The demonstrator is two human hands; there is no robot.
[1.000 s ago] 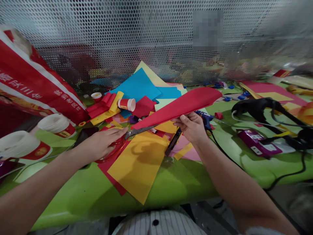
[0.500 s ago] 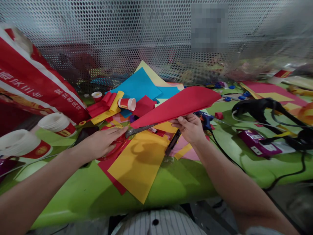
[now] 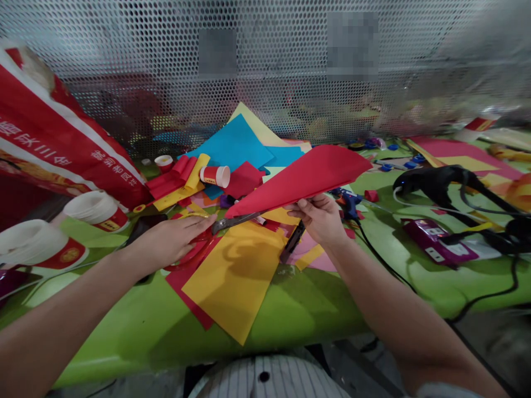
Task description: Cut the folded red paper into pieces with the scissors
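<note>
My left hand (image 3: 178,240) is closed on the red-handled scissors (image 3: 226,223), whose blades point right along the lower edge of a folded red paper (image 3: 302,177). My right hand (image 3: 321,218) pinches that paper's lower edge between thumb and fingers, holding it raised over the table. Beneath lie a yellow sheet (image 3: 236,276) and a red sheet (image 3: 188,298) partly under it. A dark, narrow tool (image 3: 292,243) rests below my right hand.
White paper cups (image 3: 97,210) and a red bag (image 3: 70,127) stand at left. Blue paper (image 3: 236,143) lies behind. A blue glue gun (image 3: 348,202) and purple power strip (image 3: 440,241) sit right. A perforated metal screen (image 3: 269,50) rises at the back.
The red paper's left tip has shifted slightly right from the scissors' pivot, and more of the blades shows. My right hand has moved slightly left.
</note>
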